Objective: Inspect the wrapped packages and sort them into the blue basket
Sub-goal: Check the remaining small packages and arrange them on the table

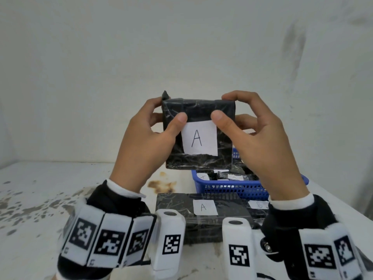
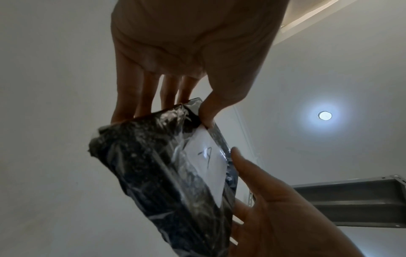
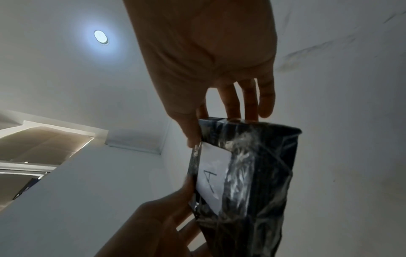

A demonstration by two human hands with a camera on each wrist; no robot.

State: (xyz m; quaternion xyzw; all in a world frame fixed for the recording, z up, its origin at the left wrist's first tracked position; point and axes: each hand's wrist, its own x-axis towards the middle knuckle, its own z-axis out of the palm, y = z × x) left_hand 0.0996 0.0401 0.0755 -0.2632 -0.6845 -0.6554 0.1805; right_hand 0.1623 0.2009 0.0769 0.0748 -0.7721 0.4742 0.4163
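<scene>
1. I hold the wrapped package [image 1: 198, 136] up in front of me, above the far part of the worktop [image 1: 40, 199], its white label [image 1: 199, 138] marked "A" facing me. My left hand [image 1: 145, 142] and right hand [image 1: 256, 142] both grip it, thumbs on the front face near the label's top corners, fingers behind. The wrap looks glossy and wrinkled, so I judge it could slide through a thumb-and-finger hold if I loosen one side early.

2. My thumbs sit right at the label edge. Dragging them could crease or lift the paper and spoil the reading.

3. The blue basket [image 1: 232, 189] sits below and behind the package, already holding several dark packages. Dropping this one from height could bounce it off the pile or the rim.

4. Two more packages lie on the worktop near my wrists, one labelled "A" [image 1: 203, 215], the other [image 1: 259, 207] with a letter I cannot read. Lowering my arms carelessly could knock them.

5. The wrist bands are bulky and could catch the basket rim.
</scene>
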